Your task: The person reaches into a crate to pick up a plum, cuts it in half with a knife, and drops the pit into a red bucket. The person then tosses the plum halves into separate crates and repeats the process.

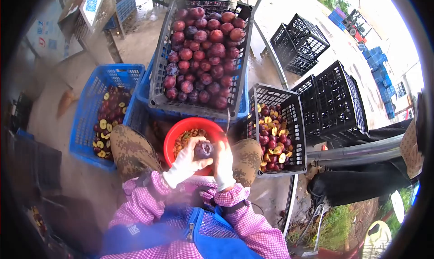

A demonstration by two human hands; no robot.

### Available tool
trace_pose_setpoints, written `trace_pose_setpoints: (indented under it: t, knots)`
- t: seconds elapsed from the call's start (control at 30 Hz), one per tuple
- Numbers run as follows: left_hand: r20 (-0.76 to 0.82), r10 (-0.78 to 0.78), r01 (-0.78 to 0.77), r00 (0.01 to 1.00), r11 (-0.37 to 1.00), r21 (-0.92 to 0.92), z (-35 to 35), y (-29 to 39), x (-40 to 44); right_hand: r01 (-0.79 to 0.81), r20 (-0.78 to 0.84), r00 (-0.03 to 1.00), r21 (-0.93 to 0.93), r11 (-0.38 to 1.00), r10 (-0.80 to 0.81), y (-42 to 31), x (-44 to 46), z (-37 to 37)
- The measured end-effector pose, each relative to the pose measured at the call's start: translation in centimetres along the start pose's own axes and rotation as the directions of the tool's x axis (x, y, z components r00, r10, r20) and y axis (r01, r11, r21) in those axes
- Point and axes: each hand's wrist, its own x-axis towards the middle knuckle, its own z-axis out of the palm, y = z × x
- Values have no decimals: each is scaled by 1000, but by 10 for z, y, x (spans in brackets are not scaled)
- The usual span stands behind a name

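My left hand (pixel 186 163), in a white glove, holds a dark purple plum (pixel 203 150) between fingers and thumb. Close by on the plum's right is my white-gloved right hand (pixel 223 163), its fingers closed. A thin, blurred dark piece rises above that hand, and I cannot make out what it grips. Both hands are over the near side of a red bowl (pixel 170 139), which stands between my knees. Small orange-brown plum stones or scraps (pixel 185 141) lie in the bowl.
A black crate (pixel 156 85) of whole plums sits tilted ahead. Halved plums fill a blue crate (pixel 83 123) on the left and a black crate (pixel 299 137) on the right. Stacked black crates (pixel 337 105) stand farther right. Another person's dark-clothed leg (pixel 361 184) is at the right.
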Motion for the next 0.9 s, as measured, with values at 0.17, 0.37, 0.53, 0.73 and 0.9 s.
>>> trace_pose_setpoints:
  t: [0.17,0.37,0.53,0.73,0.9]
  knots:
    - [-140,-3,29,990,982,188,0,-3,3,-390,302,884,57,919,357,-51,-14,-24]
    - [-151,-30,50,988,990,134,4,-8,1,-389,290,858,-172,905,424,-50,-30,-27]
    - [-136,-76,88,988,992,89,4,-5,-1,-250,279,895,-334,909,349,-36,-33,-25]
    - [-150,2,19,989,990,139,8,-19,-4,-30,271,948,-443,896,166,-31,-40,-18]
    - [-76,17,-12,997,997,71,10,-32,-9,-213,295,908,-285,935,297,-16,-54,-21]
